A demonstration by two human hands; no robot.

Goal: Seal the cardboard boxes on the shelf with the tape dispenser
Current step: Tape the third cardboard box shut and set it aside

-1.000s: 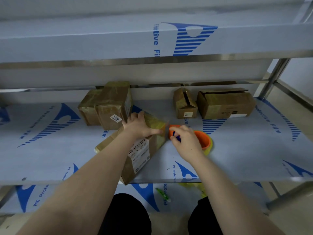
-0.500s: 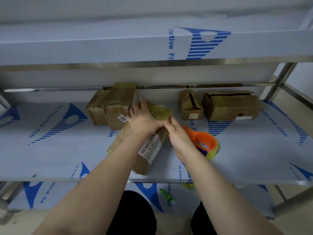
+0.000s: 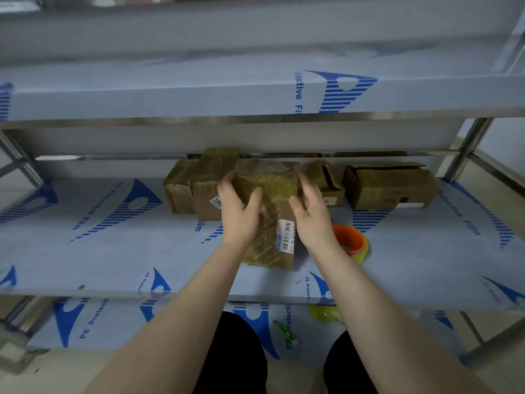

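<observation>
**Head cam: both hands on one box, tape parked off to the side**

The taped box [image 3: 267,186] sits dead centre of the frame on the shelf [image 3: 113,251], with a barcode label face up near its lower right corner. The left hand [image 3: 240,214] has it by the left edge, fingers wrapped round the side and thumb laid across the top. The right hand [image 3: 311,217] is spread, fingers straight along the right edge. It's blurry, so I can't tell if the palm actually touches or is just beside it. My read is that one hand grips and the other guides, the way you'd square a box up to slide it into a row.

That fits where it's pointed — its upper end is level with the two wrapped boxes [image 3: 210,177] just to its left in the frame. All three look glossy with tape, so I'd guess that's the finished pile.

The orange tape dispenser [image 3: 350,240] lies on the shelf just right of the right wrist, nobody holding it, handy for the next grab. Right of centre, a small box [image 3: 324,177] and a long box [image 3: 389,186] both show dark gaps at their flaps, so those look like the ones not yet sealed.
</observation>
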